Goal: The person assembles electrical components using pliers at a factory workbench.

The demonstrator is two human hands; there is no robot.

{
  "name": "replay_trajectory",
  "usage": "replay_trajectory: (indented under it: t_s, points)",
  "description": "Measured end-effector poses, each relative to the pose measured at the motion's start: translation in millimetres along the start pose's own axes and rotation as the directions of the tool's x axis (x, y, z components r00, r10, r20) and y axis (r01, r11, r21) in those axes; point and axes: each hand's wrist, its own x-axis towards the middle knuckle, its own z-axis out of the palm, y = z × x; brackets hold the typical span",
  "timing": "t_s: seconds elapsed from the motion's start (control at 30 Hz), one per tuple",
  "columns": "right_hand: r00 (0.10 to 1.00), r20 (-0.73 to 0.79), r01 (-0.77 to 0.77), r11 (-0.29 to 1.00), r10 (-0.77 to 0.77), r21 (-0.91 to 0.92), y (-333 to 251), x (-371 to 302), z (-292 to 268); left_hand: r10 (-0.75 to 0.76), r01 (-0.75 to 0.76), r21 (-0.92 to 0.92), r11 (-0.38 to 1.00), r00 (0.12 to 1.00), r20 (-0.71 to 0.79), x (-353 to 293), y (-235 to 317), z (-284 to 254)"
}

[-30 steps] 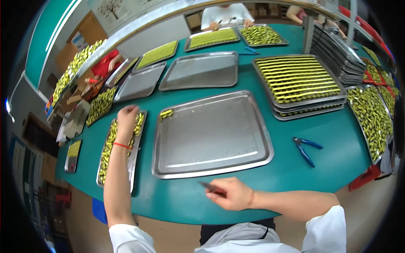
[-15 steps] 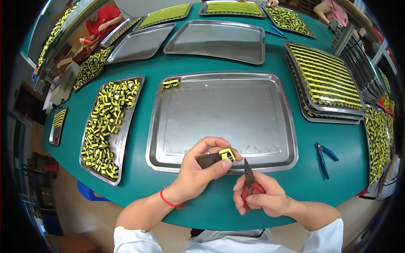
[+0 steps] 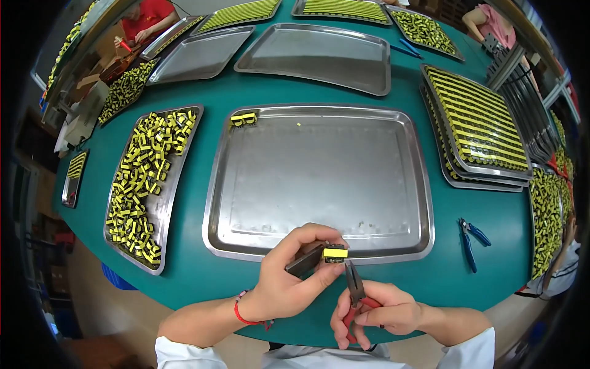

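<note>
My left hand [image 3: 289, 277], with a red cord at the wrist, is closed around a small yellow-and-black transformer [image 3: 335, 253] and a dark flat block [image 3: 303, 262] beside it. The transformer's yellow band faces up between thumb and fingers, above the near edge of a large metal tray [image 3: 319, 184]. In my right hand [image 3: 387, 310] are needle-nose pliers [image 3: 355, 289] with red handles. Their dark tips are at the transformer's lower right side; whether they touch it I cannot tell. A couple of transformers [image 3: 243, 119] stand in the tray's far left corner.
On the left lies a tray of loose transformers [image 3: 138, 184]. Stacked trays of transformers in rows [image 3: 479, 123] stand at the right, with blue cutters [image 3: 470, 243] nearer. Bare metal trays [image 3: 313, 55] are farther back. A person in red [image 3: 147, 21] works at the far left.
The transformer has turned in my left hand, so its yellow band faces up. The pliers' tips have come down and left, close to it. The whole view has shifted slightly.
</note>
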Motion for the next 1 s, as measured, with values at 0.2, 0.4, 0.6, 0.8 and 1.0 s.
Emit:
replay_trajectory:
  t_s: [0.2,0.4,0.6,0.8,1.0]
  points:
    - [0.999,-0.031,-0.028,0.997,0.026,-0.071,0,0,4,0.250,-0.266,0.367,0.891,0.964,0.093,1,-8,-3]
    - [0.999,-0.034,0.004,0.998,-0.006,-0.057,3,3,3,0.346,-0.363,0.438,0.823,0.930,0.121,0,-10,-2]
    - [0.987,-0.161,-0.015,0.994,-0.003,-0.109,5,4,6,0.407,-0.417,0.477,0.774,0.904,0.130,-3,-13,-2]
    - [0.996,-0.093,-0.026,0.983,0.009,-0.180,2,5,0,0.425,-0.448,0.448,0.773,0.891,0.158,-4,-14,-3]
    - [0.983,-0.183,-0.010,0.994,-0.011,-0.111,6,7,10,0.506,-0.521,0.568,0.637,0.839,0.202,3,-9,-4]
